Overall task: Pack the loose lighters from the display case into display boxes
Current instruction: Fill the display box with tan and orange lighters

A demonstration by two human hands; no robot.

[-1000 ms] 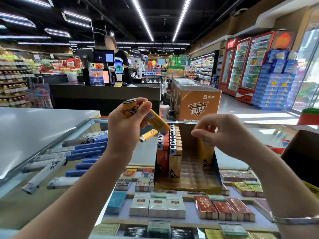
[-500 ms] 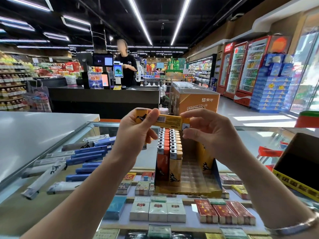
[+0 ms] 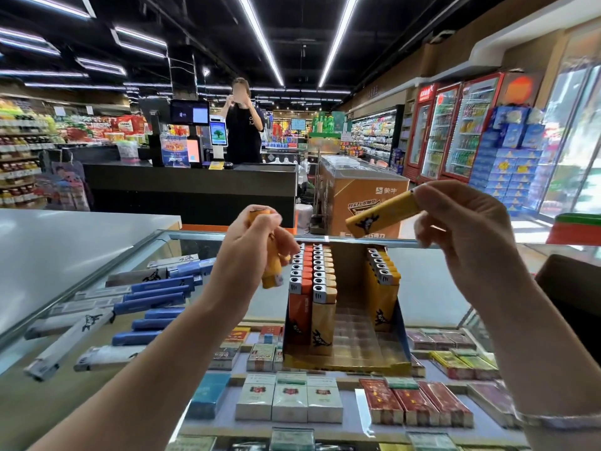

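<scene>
The display box [image 3: 344, 320] stands on the glass counter top [image 3: 429, 288]. Rows of lighters [image 3: 313, 281] stand in its left side, and a few more [image 3: 383, 278] in its right, with bare slots between. Loose lighters [image 3: 146, 297] lie on the glass to the left. Cigarette packs [image 3: 289, 398] sit under the glass. Above the box, the left hand [image 3: 250, 255] is on the left, the right hand [image 3: 461, 229] on the right, each with lighters.

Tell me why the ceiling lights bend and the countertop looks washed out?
Head view: the wide-angle lens bows the ceiling light strips toward the edges; those strips glare off the glass counter, whitening it; the yellow lighter in the right hand looks slightly soft.
</scene>
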